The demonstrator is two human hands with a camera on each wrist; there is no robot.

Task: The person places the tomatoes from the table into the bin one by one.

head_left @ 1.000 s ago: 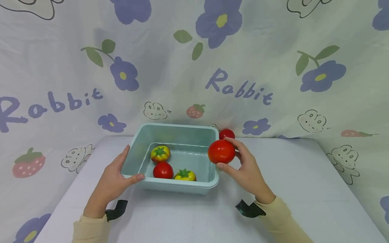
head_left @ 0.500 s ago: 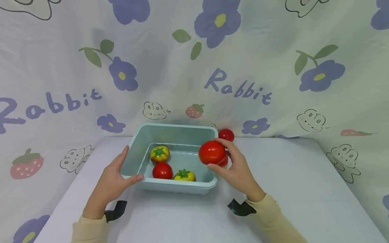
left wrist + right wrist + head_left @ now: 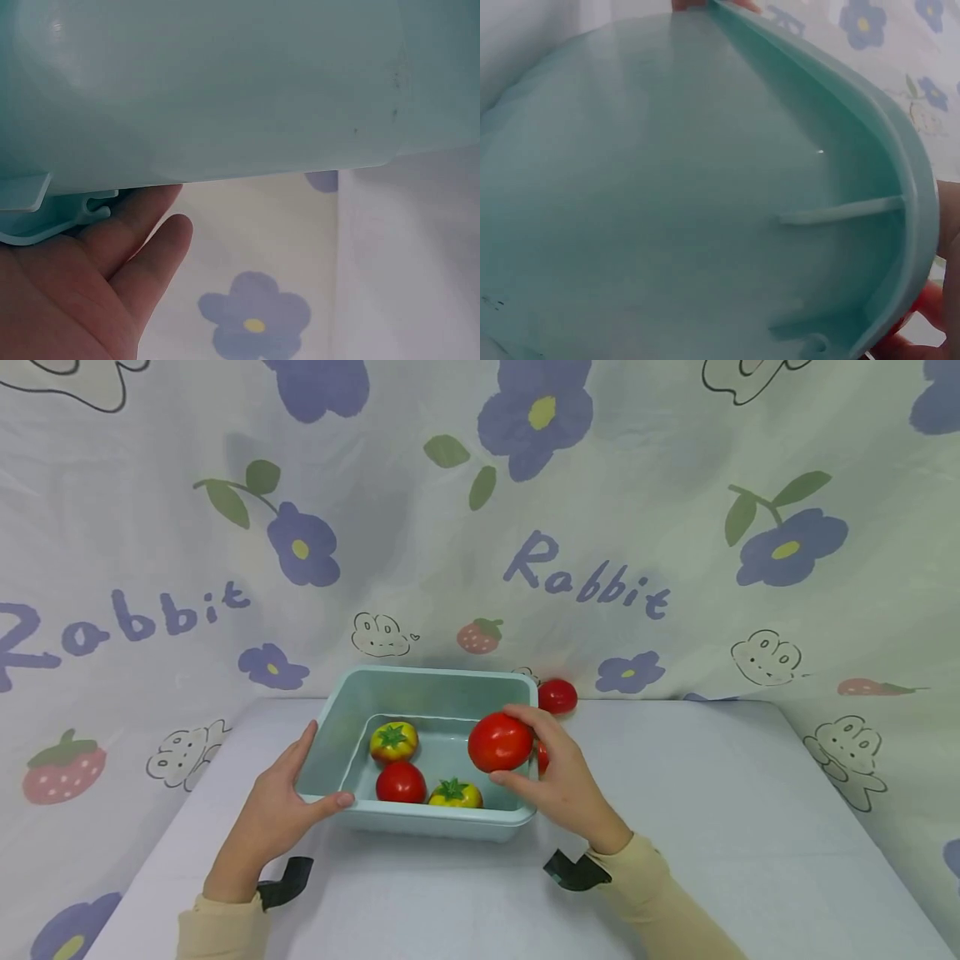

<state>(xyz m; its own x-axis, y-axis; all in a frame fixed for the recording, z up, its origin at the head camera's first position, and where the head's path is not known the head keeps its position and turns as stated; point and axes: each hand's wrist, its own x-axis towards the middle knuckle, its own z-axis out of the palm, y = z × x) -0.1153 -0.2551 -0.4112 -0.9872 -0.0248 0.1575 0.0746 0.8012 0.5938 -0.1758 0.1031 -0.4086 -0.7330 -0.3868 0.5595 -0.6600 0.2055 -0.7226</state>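
Note:
A pale blue-green plastic bin [image 3: 442, 820] stands on the table. My left hand [image 3: 273, 814] grips its left front corner, thumb on the front rim and fingers along the left side; two of those fingers [image 3: 139, 266] show below the rim in the left wrist view. Over the bin's right part, my right hand [image 3: 558, 777] holds a red tomato [image 3: 500, 742] between thumb and fingers. Inside the bin lie another red tomato [image 3: 401, 782] and two yellow tomatoes with green stem tops, one further back [image 3: 393, 742] and one by the front wall [image 3: 455, 793].
Behind the bin's right rear corner sits a red tomato [image 3: 558, 696]. Another red piece [image 3: 543, 757] shows beside the right rim, mostly hidden by my right hand. A white cloth covers the table [image 3: 712, 810]; a printed curtain [image 3: 420, 527] hangs behind.
My right hand has carried the red tomato leftward, from the bin's right rim to over its interior. My left hand and the bin stay in place.

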